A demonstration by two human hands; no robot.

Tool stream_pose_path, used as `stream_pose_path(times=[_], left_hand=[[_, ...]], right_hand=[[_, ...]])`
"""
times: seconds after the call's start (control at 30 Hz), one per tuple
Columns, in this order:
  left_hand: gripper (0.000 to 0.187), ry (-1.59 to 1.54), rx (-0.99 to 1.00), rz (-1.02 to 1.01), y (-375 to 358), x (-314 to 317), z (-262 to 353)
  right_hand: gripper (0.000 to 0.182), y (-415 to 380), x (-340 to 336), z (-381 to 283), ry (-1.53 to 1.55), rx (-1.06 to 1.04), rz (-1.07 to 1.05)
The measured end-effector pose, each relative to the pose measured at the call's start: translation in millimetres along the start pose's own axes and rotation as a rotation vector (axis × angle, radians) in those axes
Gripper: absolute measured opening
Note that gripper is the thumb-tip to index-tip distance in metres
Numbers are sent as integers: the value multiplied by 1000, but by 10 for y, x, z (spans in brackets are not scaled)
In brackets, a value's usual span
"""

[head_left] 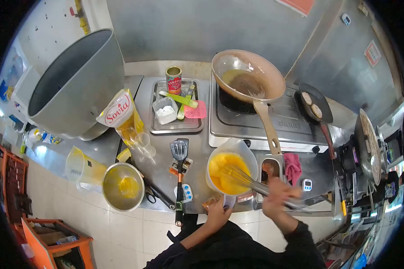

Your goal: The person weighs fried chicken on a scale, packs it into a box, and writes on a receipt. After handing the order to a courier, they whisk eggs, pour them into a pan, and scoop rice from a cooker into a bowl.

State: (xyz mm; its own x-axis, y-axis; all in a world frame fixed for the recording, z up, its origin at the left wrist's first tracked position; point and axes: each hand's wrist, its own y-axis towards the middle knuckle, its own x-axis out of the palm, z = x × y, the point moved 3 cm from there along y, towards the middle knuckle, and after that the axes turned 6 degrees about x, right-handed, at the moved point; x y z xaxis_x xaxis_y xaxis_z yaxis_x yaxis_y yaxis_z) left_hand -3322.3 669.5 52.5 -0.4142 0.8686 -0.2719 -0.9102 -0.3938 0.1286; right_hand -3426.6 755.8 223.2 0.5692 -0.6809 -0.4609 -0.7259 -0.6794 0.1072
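Note:
My left hand (217, 216) grips the handle of a clear plastic jug (252, 162) at the front edge of the steel counter. Inside the jug is a bright yellow liquid (220, 165) that looks like beaten egg. My right hand (278, 197), smeared by motion, is closed around the handle of a wire whisk (261, 187), whose wires dip into the liquid. Just right of the jug sits a small metal tray (277, 162) with reddish bits in it. A black slotted spatula (179, 150) lies to the left, beside a timer (184, 193).
On the gas stove (283, 123) rest a large tan pan (274, 80) holding some oil and a dark pan (330, 114) with pale patties. Leftward are a steel bowl (139, 179), another jug (76, 161), an oil bag (116, 110), a metal tray (159, 130) and a big pot (67, 85).

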Motion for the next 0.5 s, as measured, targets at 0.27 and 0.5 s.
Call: stream_pose_path(times=[0.27, 0.5], left_hand=[[31, 18, 25, 37, 15, -62, 103], [47, 283, 70, -83, -27, -588, 536]], right_hand=[[16, 27, 184, 539, 238, -214, 173], [34, -138, 306, 193, -3, -9, 482]])
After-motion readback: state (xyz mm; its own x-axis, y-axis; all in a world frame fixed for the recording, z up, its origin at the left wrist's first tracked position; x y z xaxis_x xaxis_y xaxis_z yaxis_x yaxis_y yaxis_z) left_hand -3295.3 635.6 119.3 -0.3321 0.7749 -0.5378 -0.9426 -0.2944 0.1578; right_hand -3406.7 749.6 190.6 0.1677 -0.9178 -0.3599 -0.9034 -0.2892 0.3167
